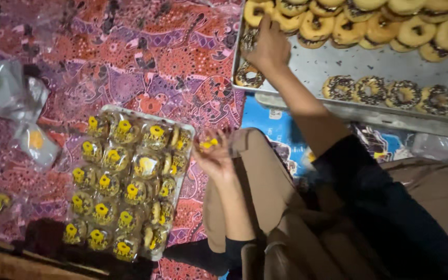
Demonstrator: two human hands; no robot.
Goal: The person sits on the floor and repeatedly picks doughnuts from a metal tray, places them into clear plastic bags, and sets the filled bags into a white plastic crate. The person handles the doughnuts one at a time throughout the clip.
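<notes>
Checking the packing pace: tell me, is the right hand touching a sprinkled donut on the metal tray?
Touching. The head view shows the right hand with its fingers resting on a sprinkled donut at the metal tray's left end.

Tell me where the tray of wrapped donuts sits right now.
The tray of wrapped donuts lies on the patterned cloth at lower left of the head view, beside the left hand.

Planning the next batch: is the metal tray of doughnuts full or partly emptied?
Partly emptied. The metal tray shows bare metal mid-tray between the far doughnuts and the sprinkled doughnuts.
</notes>
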